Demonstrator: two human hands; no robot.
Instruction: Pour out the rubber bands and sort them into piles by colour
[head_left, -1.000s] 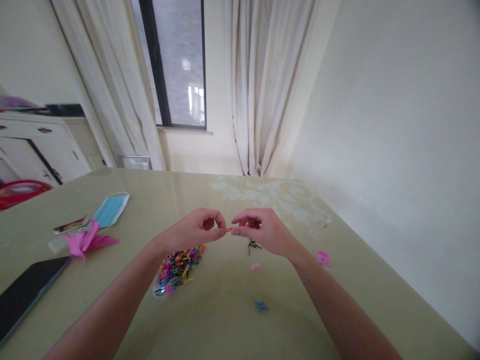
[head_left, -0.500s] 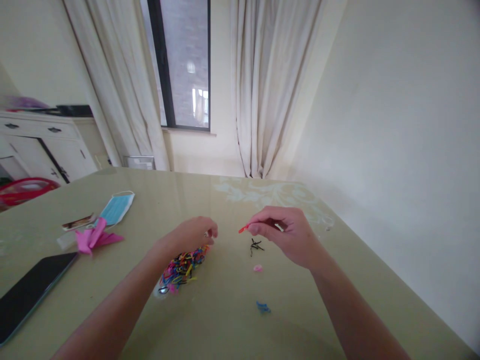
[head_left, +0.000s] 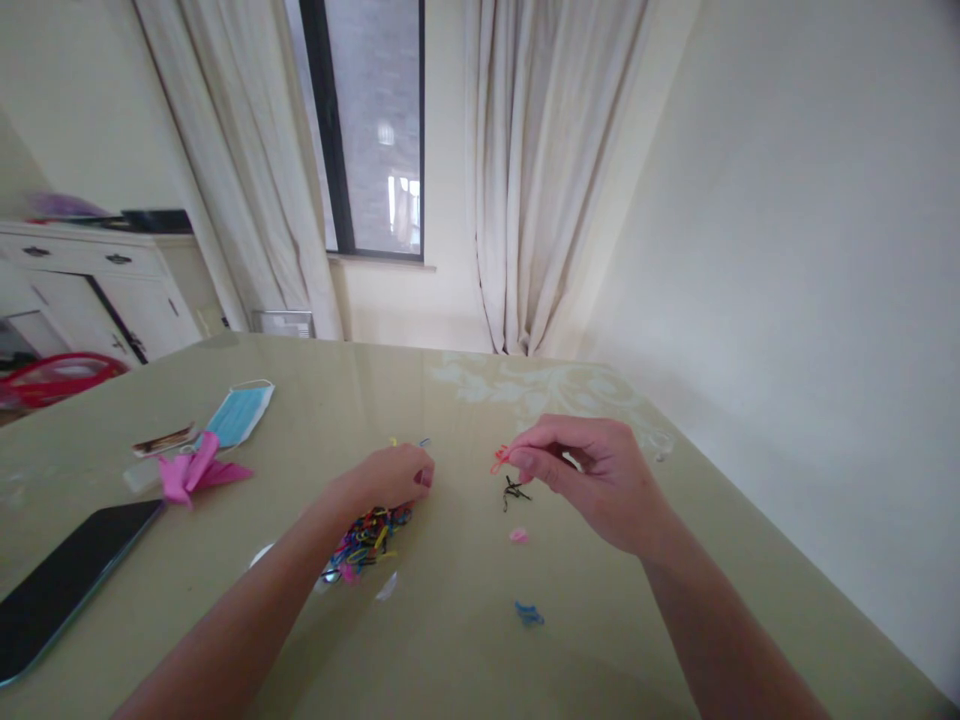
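Note:
My right hand [head_left: 581, 475] pinches several small red rubber bands [head_left: 500, 459] between thumb and fingertips, held above the table. Just below it lies a little group of black rubber bands [head_left: 514, 492]. My left hand [head_left: 394, 477] rests over the far end of a mixed heap of coloured rubber bands [head_left: 366, 545], its fingers curled down. Whatever is in those fingers is hidden. Nearer to me are a pink rubber band bunch [head_left: 519, 536] and a small blue bunch of rubber bands [head_left: 529, 613].
On the left of the table [head_left: 450, 660] lie a dark phone or tablet [head_left: 79, 575], a pink folded-paper shape [head_left: 199, 474], a blue face mask [head_left: 241, 414] and a flat brown-and-white item [head_left: 165, 440]. A wall [head_left: 810, 300] borders the right side.
My hands have moved apart. The right one carried the red rubber bands to the right, while the left one went down onto the coloured heap. The view has turned slightly left.

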